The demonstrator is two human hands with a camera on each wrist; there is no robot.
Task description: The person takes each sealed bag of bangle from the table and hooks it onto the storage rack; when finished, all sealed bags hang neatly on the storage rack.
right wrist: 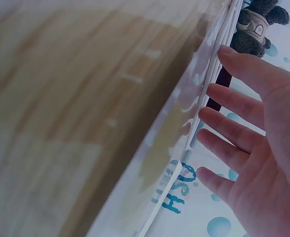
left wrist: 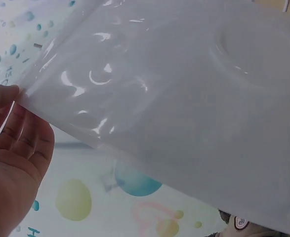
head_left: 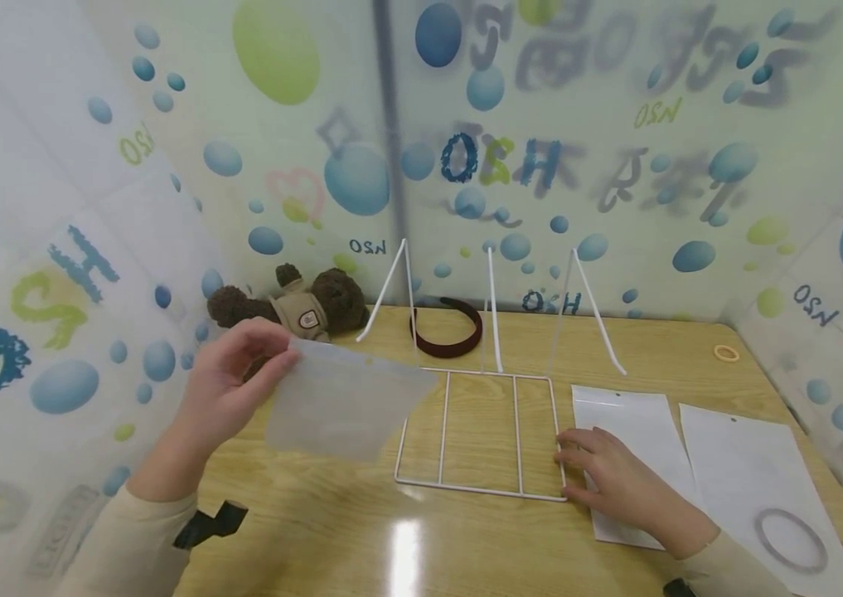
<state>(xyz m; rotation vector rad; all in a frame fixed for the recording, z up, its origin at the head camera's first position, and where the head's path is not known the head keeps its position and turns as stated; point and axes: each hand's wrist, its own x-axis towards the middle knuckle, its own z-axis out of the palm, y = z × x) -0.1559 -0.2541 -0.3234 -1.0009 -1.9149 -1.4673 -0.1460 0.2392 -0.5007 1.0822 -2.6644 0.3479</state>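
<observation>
My left hand pinches a translucent white plastic bag by its upper left corner and holds it up over the table. In the left wrist view a round raised outline shows on the glossy bag. A white wire rack stands at the middle of the table, its upright prongs at the back; the bag overlaps its left part in the head view. My right hand has its fingertips right at the rack's right side bar. In the right wrist view the fingers of my right hand are spread and fairly straight.
Two white plastic bags lie at the right, a nearer-centre one partly under my right arm and an outer one with a ring-shaped outline. Behind are a brown teddy bear, a dark headband and a small tan ring.
</observation>
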